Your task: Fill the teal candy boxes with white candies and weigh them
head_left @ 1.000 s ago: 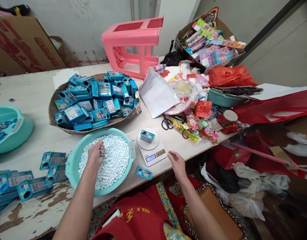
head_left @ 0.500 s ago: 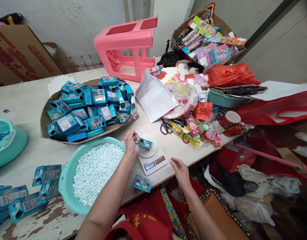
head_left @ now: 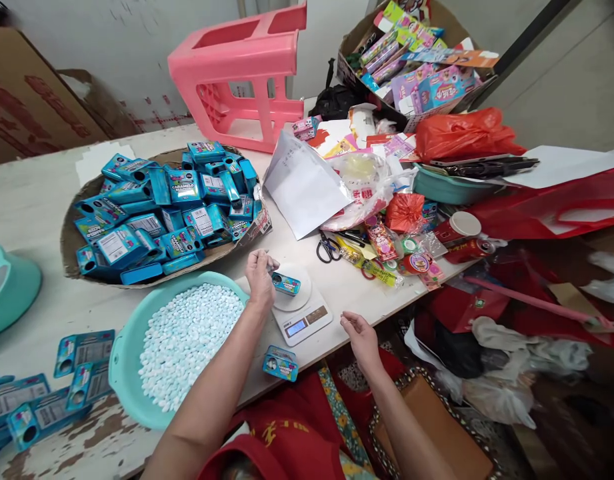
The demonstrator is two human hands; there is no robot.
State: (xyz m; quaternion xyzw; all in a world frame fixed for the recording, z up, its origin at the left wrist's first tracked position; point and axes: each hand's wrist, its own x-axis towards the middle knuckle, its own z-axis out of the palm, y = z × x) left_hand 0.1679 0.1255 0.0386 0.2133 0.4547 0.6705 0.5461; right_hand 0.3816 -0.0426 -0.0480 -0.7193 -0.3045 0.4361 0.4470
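My left hand [head_left: 261, 275] is closed at the left side of a small blue box [head_left: 287, 283], with a few small candies partly showing at its fingers. That box lies on the round plate of a white kitchen scale [head_left: 307, 323] whose display is lit. Beside the scale's right edge hovers my right hand [head_left: 361, 341], its fingers loosely apart and holding nothing. Another blue box [head_left: 280, 363], with pale candies behind its window, lies at the table's front edge. Under my left forearm is a turquoise basin [head_left: 117, 363] full of pale blue and white candies [head_left: 187, 340].
A cut-down carton [head_left: 69, 250] piled with blue boxes stands behind the basin. More blue boxes [head_left: 47, 413] lie at the left, near a second turquoise tub [head_left: 17, 293]. Scissors [head_left: 328, 248], wrappers and a paper cup [head_left: 464, 227] clutter the right. A pink stool [head_left: 237, 67] lies behind.
My left hand has turned slightly, and fewer candies show at its fingers. My right hand keeps its place by the scale. The whole view has shifted a little.
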